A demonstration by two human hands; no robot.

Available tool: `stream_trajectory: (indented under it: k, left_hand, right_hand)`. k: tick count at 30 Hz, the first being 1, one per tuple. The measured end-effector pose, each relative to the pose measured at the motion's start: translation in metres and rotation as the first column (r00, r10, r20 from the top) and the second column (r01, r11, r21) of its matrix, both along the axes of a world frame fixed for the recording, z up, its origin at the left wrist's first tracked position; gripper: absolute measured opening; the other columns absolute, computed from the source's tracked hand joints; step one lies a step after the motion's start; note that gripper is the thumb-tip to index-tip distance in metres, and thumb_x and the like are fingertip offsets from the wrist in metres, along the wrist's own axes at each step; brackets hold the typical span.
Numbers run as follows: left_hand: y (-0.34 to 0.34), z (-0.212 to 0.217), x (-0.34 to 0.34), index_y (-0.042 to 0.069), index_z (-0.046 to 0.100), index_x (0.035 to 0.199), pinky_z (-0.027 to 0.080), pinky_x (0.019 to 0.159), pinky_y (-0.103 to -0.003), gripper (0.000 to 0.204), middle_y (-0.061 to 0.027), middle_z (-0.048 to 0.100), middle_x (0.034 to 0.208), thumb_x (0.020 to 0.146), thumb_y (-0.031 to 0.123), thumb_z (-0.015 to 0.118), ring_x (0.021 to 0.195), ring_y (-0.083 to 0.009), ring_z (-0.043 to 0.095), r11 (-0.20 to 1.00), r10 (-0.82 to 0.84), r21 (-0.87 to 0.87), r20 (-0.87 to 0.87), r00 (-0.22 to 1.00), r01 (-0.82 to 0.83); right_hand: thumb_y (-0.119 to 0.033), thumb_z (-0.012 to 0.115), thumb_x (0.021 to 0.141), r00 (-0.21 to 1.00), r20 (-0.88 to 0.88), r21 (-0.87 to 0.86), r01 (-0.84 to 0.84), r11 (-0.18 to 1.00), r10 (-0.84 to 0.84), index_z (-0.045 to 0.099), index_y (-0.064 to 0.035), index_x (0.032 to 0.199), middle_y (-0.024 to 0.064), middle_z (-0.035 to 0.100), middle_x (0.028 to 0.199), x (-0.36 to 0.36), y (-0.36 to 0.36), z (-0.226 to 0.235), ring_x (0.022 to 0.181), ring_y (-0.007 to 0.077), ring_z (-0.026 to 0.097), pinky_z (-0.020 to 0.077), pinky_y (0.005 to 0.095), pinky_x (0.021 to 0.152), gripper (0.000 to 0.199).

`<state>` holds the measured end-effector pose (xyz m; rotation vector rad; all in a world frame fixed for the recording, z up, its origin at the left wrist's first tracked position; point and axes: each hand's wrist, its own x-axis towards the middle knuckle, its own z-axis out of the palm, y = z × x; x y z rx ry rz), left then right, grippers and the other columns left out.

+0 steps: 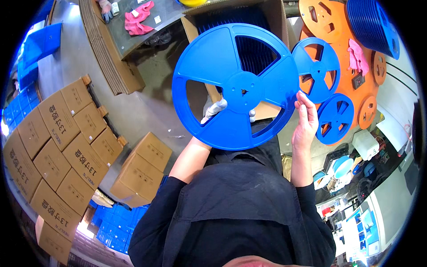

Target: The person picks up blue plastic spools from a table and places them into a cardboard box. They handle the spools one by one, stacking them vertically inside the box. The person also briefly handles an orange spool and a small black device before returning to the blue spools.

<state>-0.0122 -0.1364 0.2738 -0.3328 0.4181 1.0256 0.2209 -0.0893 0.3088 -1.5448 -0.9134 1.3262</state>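
Note:
A large blue plastic reel (243, 89) with three cut-out windows is held up before my chest. My left hand (215, 110), in pale finger coverings, grips it from behind; its fingertips show through the lower windows and the rest is hidden by the reel. Beside the right rim is my right hand (306, 119), its fingers stretched out and holding nothing. Whether its fingertips touch the rim, I cannot tell. Behind the reel stands an open cardboard box (284, 22) with dark blue reels packed on edge inside.
On the right, an orange round-cornered table (344, 104) bears two blue reels (316, 66) and a tall blue stack (371, 26). Pink gloves (357, 55) lie there. Flattened cartons (104, 49) lean against a grey table (171, 13). Closed cartons (62, 115) are stacked on a pallet at left.

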Motion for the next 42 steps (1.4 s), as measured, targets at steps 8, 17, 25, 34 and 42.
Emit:
stream_trajectory:
  k: [8, 17, 25, 34, 42]
  left_hand:
    - [0.032, -0.023, -0.026, 0.004, 0.038, 0.14, 0.053, 0.088, -0.05, 0.071, -0.0287, 0.055, 0.115, 0.086, 0.044, 0.06, 0.104, -0.0401, 0.06, 0.995, 0.094, -0.059, 0.18, 0.979, -0.085]
    - [0.062, -0.045, -0.058, 0.001, 0.04, 0.138, 0.053, 0.088, -0.053, 0.065, -0.0302, 0.053, 0.121, 0.091, 0.043, 0.056, 0.111, -0.0419, 0.056, 0.98, 0.199, -0.048, 0.2, 0.959, -0.193]
    - [0.029, -0.042, -0.072, 0.01, 0.026, 0.144, 0.054, 0.086, -0.04, 0.066, -0.015, 0.057, 0.112, 0.09, 0.026, 0.06, 0.099, -0.0251, 0.061, 0.984, -0.045, -0.127, -0.858, 0.512, -0.127]
    - [0.027, -0.064, -0.059, 0.001, 0.036, 0.137, 0.051, 0.085, -0.035, 0.071, -0.0145, 0.06, 0.11, 0.085, 0.038, 0.068, 0.1, -0.0224, 0.06, 0.961, -0.137, -0.216, -0.913, 0.385, -0.17]
    - [0.018, -0.08, -0.053, 0.008, 0.041, 0.132, 0.05, 0.088, -0.032, 0.053, -0.0121, 0.059, 0.11, 0.089, 0.026, 0.066, 0.099, -0.0205, 0.06, 0.946, -0.105, -0.222, -0.898, 0.427, -0.235]
  right_hand:
    - [-0.01, 0.05, 0.097, 0.988, 0.019, 0.055, 0.152, 0.987, -0.153, 0.058, 0.0005, 0.119, 0.0129, 0.059, 0.123, 0.004, 0.024, -0.011, 0.117, 0.0209, 0.055, 0.0435, 0.034, 0.098, 0.025]
    - [-0.014, 0.053, 0.097, 0.988, -0.102, -0.14, 0.103, 0.985, -0.118, 0.059, -0.0015, 0.117, 0.0093, 0.062, 0.117, -0.008, 0.025, -0.077, 0.109, 0.0185, 0.059, 0.0472, 0.0322, 0.092, 0.024]
    - [-0.013, 0.061, 0.09, 0.909, 0.136, -0.345, -0.329, 0.879, 0.393, 0.063, -0.0044, 0.115, 0.0069, 0.065, 0.111, -0.065, 0.018, -0.224, 0.097, 0.0128, 0.061, 0.0476, 0.0263, 0.087, 0.027]
    - [-0.016, 0.072, 0.074, 0.546, 0.724, 0.131, -0.71, 0.692, 0.423, 0.063, -0.0124, 0.112, 0.0158, 0.047, 0.137, -0.208, 0.107, -0.321, 0.13, 0.0362, 0.04, 0.0385, 0.0483, 0.101, 0.04]
    - [-0.039, 0.069, 0.075, 0.108, 0.895, -0.171, -0.812, 0.558, 0.433, 0.062, -0.0069, 0.112, 0.0129, 0.034, 0.149, -0.25, 0.139, -0.347, 0.139, 0.0313, 0.027, 0.0273, 0.0576, 0.105, 0.049]
